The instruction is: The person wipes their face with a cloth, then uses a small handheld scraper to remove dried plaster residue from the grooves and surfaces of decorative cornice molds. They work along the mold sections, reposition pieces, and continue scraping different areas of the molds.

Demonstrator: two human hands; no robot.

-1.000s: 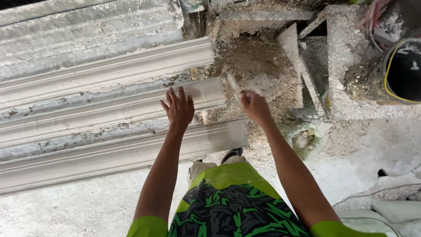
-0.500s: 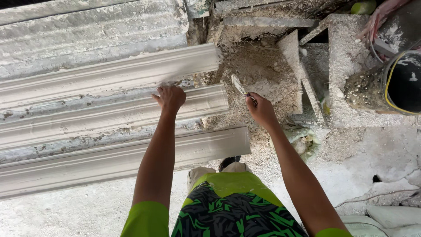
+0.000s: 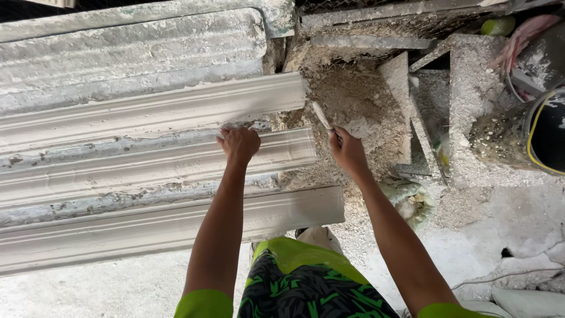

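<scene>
**Hands at the plaster mouldings**

Dusty grey floor [image 3: 88, 294] is showing at the bottom of the head view, strewn with plaster crumbs. Three long white mouldings are lying side by side, running left to right: the top moulding [image 3: 176, 109], the middle moulding [image 3: 118, 171] and the bottom moulding [image 3: 147, 227], with rough crusted strips between them. A corrugated sheet [image 3: 129, 53] is lying beyond them.

The left hand [image 3: 238, 144] is resting curled, fingers bent together, on the upper edge of the middle moulding, just below the top one. The right hand [image 3: 348, 152] is closing around a thin pale tool [image 3: 322, 116], whose blade is pointing up and left toward the end of the top moulding, over a heap of rubble [image 3: 359, 100]. A black bucket [image 3: 550, 135] is standing at far right, well apart from both hands.
</scene>
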